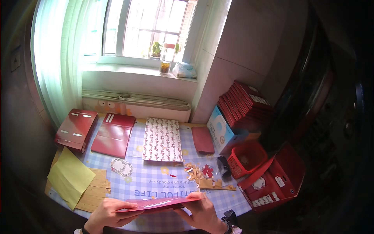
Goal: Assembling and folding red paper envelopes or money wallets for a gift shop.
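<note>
A flat dark red cardboard piece [159, 203] is held almost edge-on above the table's near edge. My left hand [111, 213] grips its left end, and my right hand [202, 212] has fingers over the top of its right end with the thumb below. Light strips show on its upper face. Beyond it on the table lie a white sheet with a red pattern [163, 139] and a smooth red folded cardboard sheet [113, 134]. To my right stands an open red box [278, 183] with a white label and patterned strips inside.
A blue checked tablecloth [144, 179] covers the table. At left are a red box [76, 128], yellow paper [71, 179] and brown cardboard [93, 191]. Small paper scraps [200, 171], a red basket [249, 158] and stacked red boxes [243, 103] on a blue carton [222, 130] stand right.
</note>
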The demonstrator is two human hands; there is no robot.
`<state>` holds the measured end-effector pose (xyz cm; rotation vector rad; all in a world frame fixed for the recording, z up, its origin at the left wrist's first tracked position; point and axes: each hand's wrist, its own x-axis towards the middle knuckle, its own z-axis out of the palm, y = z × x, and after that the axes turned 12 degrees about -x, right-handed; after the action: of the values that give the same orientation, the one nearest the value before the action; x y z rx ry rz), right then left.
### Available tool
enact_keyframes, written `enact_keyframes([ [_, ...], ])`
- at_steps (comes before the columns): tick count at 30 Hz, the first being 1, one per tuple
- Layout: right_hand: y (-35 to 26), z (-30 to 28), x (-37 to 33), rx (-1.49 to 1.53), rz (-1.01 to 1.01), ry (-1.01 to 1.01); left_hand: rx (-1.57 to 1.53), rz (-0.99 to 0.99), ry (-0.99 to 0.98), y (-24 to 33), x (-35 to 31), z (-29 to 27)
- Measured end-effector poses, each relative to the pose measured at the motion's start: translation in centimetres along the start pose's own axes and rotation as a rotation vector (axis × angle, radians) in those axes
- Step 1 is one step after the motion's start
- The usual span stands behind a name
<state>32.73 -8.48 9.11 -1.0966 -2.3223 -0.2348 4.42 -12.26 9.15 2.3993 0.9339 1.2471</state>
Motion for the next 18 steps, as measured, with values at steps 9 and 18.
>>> enact_keyframes([
  [9,-1.4,0.7,-1.0,0.169,0.085,-0.016,-0.043,-0.038,-0.025,0.0,-0.1,0.0],
  [18,-2.4,-0.3,-1.2,-0.016,0.143,-0.106,-0.035,-0.021,-0.041,0.1,-0.3,-0.2],
])
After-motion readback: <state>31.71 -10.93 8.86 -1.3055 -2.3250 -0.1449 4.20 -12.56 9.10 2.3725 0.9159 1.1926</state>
